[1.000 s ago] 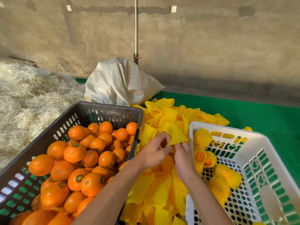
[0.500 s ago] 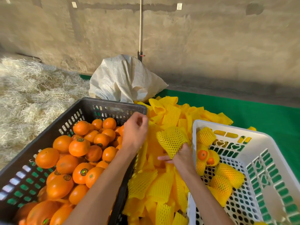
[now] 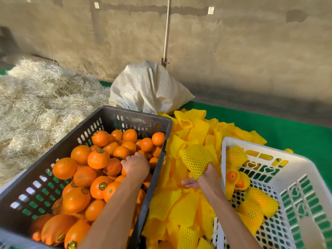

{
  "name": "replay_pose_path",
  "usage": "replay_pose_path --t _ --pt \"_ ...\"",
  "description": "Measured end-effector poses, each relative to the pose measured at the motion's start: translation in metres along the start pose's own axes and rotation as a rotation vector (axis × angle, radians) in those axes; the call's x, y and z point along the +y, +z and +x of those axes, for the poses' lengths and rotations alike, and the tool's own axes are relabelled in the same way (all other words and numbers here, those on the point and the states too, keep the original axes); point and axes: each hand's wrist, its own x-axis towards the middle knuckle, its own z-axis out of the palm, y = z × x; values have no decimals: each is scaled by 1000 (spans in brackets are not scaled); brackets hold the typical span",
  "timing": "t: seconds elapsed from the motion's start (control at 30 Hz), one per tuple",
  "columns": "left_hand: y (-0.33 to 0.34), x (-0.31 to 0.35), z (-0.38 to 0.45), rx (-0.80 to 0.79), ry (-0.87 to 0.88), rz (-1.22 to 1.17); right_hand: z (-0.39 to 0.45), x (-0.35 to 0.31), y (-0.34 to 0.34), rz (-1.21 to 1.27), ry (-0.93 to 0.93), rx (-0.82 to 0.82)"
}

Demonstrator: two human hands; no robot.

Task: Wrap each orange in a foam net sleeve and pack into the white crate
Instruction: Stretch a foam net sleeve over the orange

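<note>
Round stickers (image 3: 103, 186) on oranges (image 3: 98, 159), unreadable

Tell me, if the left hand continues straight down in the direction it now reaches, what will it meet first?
Most likely the oranges piled in the dark crate. The left hand already sits on that pile, fingers down among the fruit; exact contact is hidden.

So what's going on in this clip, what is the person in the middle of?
A person is packing oranges. The left hand reaches into the dark crate and closes on a bare orange among the loose ones. The right hand holds one yellow foam net sleeve up above the pile of sleeves between the crates. The white crate on the right holds only a few wrapped oranges.
</note>
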Motion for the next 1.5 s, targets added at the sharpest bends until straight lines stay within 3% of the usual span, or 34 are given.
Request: replay_pose_path --t 0.17,0.23,0.37,0.43,0.53,0.6,0.77,0.9,1.23,1.5 --pt "-13 -4 2 37 43 -117 0 1 -1 -31 -34 -5" --pt "-25 -2 2 160 66 -249 -2 -1 -2 -25 -15 -23" --pt "-44 12 -4 498 230 -921 -6 -2 -4 -9 -37 -34" --pt "-52 20 -12 475 323 -1226 -7 -3 -7 17 -34 -46" --pt "-52 33 -22 201 424 -1472 -9 -4 -10 34 -67 -73" --pt "-44 45 -28 91 510 -1456 -10 -6 -11 35 -82 -94" --pt "-25 61 -35 2 629 -1321 -16 -11 -15 -4 -95 -132" --pt "-22 60 -34 -121 644 -1300 -21 -16 -23 -10 -78 -146" --pt "-26 61 -42 -214 724 -1094 -23 -16 -26 10 -105 -211" --pt "-26 65 -55 -531 695 -1249 -11 -8 -9 284 -206 67"
